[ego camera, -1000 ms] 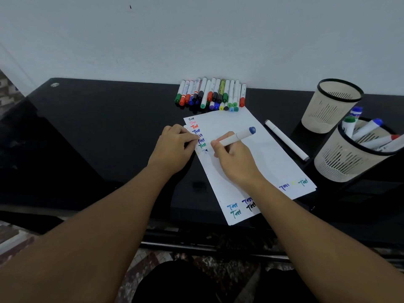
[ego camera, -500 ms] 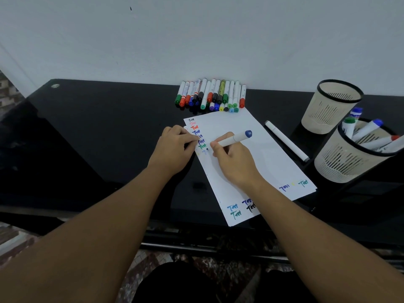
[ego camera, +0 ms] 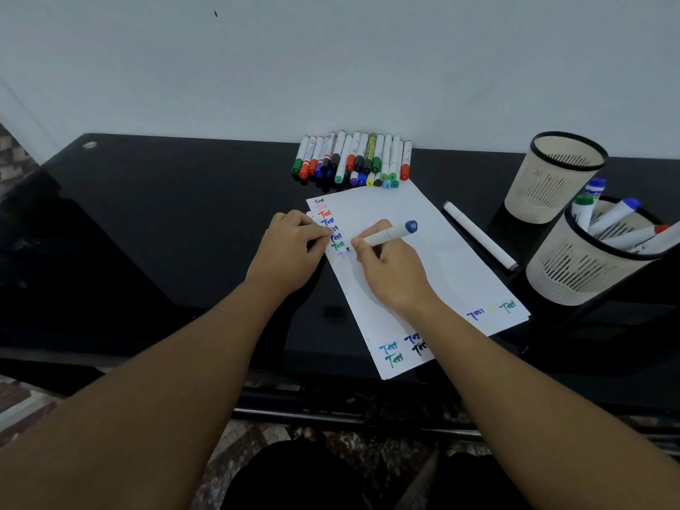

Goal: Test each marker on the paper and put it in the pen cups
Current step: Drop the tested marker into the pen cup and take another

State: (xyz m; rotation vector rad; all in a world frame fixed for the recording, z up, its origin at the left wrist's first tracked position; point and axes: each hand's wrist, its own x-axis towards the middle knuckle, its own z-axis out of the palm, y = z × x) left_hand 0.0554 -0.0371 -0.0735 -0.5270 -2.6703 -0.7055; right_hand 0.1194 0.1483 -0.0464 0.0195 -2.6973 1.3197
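Note:
My right hand [ego camera: 390, 268] grips a white marker with a blue end [ego camera: 390, 232], its tip down on the white paper [ego camera: 434, 266] near a column of coloured test words at the sheet's left edge. My left hand [ego camera: 290, 248] rests curled on the paper's left edge, fingers tucked; whether it holds a cap is hidden. A row of several capped markers [ego camera: 353, 160] lies along the wall behind the paper. At the right, the near pen cup [ego camera: 574, 277] holds several markers, and the far pen cup [ego camera: 544, 185] behind it looks empty.
A long white marker [ego camera: 478, 235] lies on the black glossy table [ego camera: 165, 222] between the paper and the cups. A white wall closes the back. More test words sit at the paper's lower edge. Patterned floor shows below the table's front edge.
My right hand has shifted slightly on the paper, and the marker's blue end swung a little; a faint new mark sits below the green word. The left hand has stayed put.

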